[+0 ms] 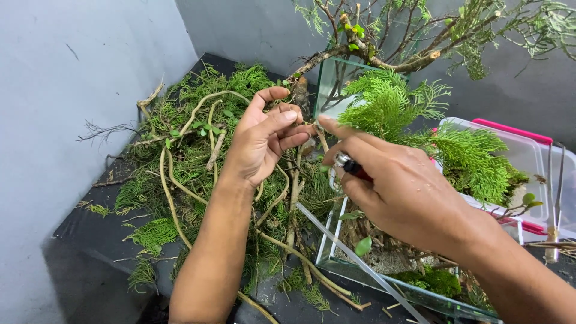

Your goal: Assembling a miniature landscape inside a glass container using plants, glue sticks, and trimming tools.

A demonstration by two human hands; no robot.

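Fingers of the left hand (pixel 264 141) pinched a thin twig (pixel 323 141) at frame centre above the glass tank (pixel 336 249), while the right hand (pixel 393 189) gripped a red-and-silver tool (pixel 351 166) beside green cypress foliage (pixel 396 108).

Dark desk (pixel 90 240) carries a heap of cuttings (pixel 198 162), a glass tank (pixel 384 282) and a clear box (pixel 528 162) with pink trim.
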